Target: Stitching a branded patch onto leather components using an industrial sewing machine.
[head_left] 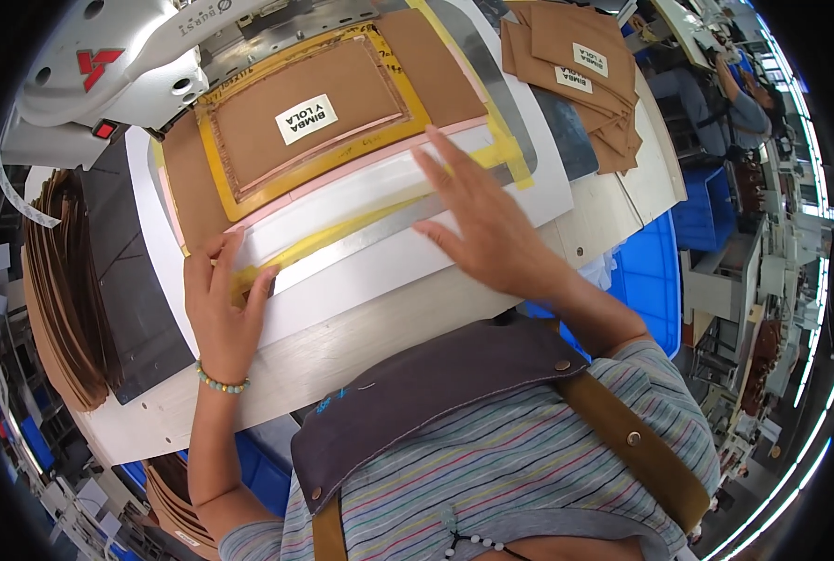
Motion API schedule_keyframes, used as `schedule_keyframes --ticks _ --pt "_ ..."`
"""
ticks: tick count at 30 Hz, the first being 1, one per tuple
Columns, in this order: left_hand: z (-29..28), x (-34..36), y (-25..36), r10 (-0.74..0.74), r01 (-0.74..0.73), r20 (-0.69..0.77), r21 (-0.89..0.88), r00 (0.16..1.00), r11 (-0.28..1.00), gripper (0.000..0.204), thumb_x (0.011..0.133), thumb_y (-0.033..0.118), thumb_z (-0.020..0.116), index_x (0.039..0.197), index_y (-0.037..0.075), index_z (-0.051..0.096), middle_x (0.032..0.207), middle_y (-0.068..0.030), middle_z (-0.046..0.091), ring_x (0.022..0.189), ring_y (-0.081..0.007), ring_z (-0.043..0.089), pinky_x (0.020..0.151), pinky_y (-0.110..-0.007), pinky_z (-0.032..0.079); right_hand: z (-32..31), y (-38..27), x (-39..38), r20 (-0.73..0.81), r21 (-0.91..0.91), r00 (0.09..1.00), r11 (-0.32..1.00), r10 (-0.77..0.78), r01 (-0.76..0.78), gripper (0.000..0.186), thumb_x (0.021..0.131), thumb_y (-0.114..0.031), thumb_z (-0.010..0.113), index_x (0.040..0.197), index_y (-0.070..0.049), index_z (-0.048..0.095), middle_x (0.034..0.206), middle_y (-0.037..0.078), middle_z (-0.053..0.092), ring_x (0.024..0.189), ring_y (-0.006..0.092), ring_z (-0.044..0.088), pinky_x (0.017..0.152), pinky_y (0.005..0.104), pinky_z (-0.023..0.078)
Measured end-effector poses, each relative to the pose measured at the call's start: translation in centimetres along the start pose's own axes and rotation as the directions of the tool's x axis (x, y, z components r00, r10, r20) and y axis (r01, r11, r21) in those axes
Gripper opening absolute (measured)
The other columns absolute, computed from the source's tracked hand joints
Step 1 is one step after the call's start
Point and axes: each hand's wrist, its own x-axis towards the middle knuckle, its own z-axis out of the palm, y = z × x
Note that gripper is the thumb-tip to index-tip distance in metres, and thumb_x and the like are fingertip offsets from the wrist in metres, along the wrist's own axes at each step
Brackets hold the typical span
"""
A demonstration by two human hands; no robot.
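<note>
Bending left hand (225, 297) at the near left corner of the brown panel (440, 79) — gripping or merely resting, cannot tell; spreading right hand (492, 224) loose, grasping nothing, beside the glossy pale strip (342, 201); facing that panel just ahead, left fingers nearer, long axis slanting up rightward; looks smooth, matte — under a flat yellow frame (342, 157)

Left of left grip (225, 297): stack of brown sheets (54, 290) on tabletop (384, 344). Up-right of right grip (494, 224): loose pile of brown pieces (599, 105), white labels on some. Right of same grip, past tabletop edge: blue crate (662, 285). Farther right: second blue crate (705, 210), a co-worker (752, 120).
</note>
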Motion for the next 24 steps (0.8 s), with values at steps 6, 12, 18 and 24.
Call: schedule_keyframes --ticks 6,12,18,24 --pt "0.5 0.3 0.3 0.003 -0.002 0.006 -0.096 1.0 0.995 0.053 0.083 0.013 0.091 0.132 0.002 0.073 0.119 -0.014 0.067 0.108 -0.0307 0.064 0.091 -0.041 0.054 0.5 -0.5 0.9 -0.038 0.054 0.999 0.998 0.034 -0.032 0.066 0.103 -0.022 0.071 0.157 0.004 0.045 0.159 0.032 0.047 0.145 0.0465 0.051 0.119 0.0494 0.044" --pt "0.1 0.9 -0.1 0.077 -0.077 0.015 -0.002 0.997 0.997 0.051 0.085 0.017 0.089 0.132 0.003 0.073 0.121 -0.0139 0.068 0.11 -0.032 0.063 0.092 -0.043 0.053 -2.1 2.1 2.2 -0.021 0.054 1.0 0.998 0.011 -0.01 0.041 0.102 -0.019 0.072 0.137 0.001 0.066 0.138 0.019 0.069 0.125 0.0392 0.065 0.105 0.0477 0.054" --pt "-1.0 4.0 -0.6 0.143 -0.142 -0.011 0.056 0.99 0.988 0.053 0.091 0.022 0.084 0.138 0.002 0.069 0.138 -0.0161 0.067 0.129 -0.0398 0.06 0.106 -0.047 0.051 -4.5 4.7 7.7 -0.006 -0.166 0.97 0.956 -0.245 0.24 0.032 0.105 -0.015 0.064 0.134 -0.002 0.07 0.144 0.014 0.067 0.137 0.0344 0.059 0.112 0.0468 0.048" --pt "0.7 7.3 -0.9 0.145 -0.166 0.205 0.089 0.968 0.982 0.06 0.099 0.02 0.074 0.156 0.009 0.057 0.167 -0.0131 0.048 0.158 -0.0409 0.037 0.127 -0.051 0.034 -0.6 6.5 11.7 0.21 -0.411 0.913 0.816 -0.349 0.406 0.046 0.111 -0.029 0.058 0.147 -0.001 0.06 0.161 0.013 0.054 0.158 0.0286 0.039 0.125 0.0563 0.035"
